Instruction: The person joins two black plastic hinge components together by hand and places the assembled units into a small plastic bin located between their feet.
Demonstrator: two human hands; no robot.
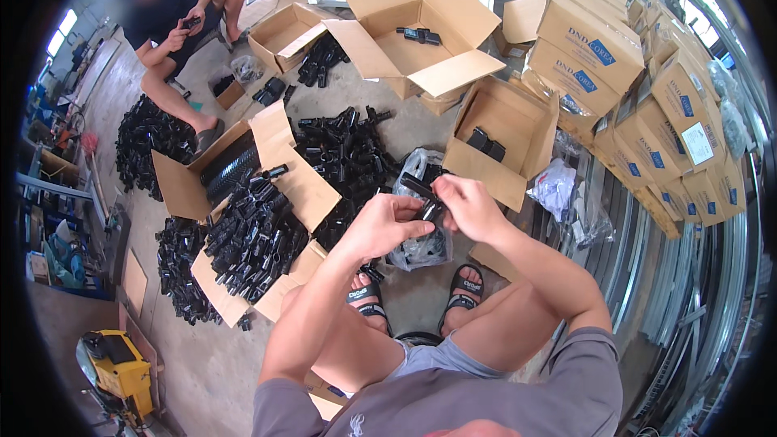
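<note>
My left hand [387, 225] and my right hand [469, 209] meet in front of me, fingers closed on a small black part [418, 187]. Its exact kind is hard to tell; it looks glossy and partly tubular, and my fingers cover some of it. Just beneath my hands, between my feet, is a clear plastic bag [421, 252] with dark parts inside. To the left, an open cardboard box [306, 180] is heaped with similar black parts [252, 235]. A loose pile of black parts [344, 146] lies on the floor beyond it.
Farther off stand a large open carton [405, 48] and a smaller open carton [518, 109], each with a few black pieces. Stacked sealed cartons [591, 40] and long metal profiles [639, 275] line the right. At upper left, a seated person [166, 12] handles a black part.
</note>
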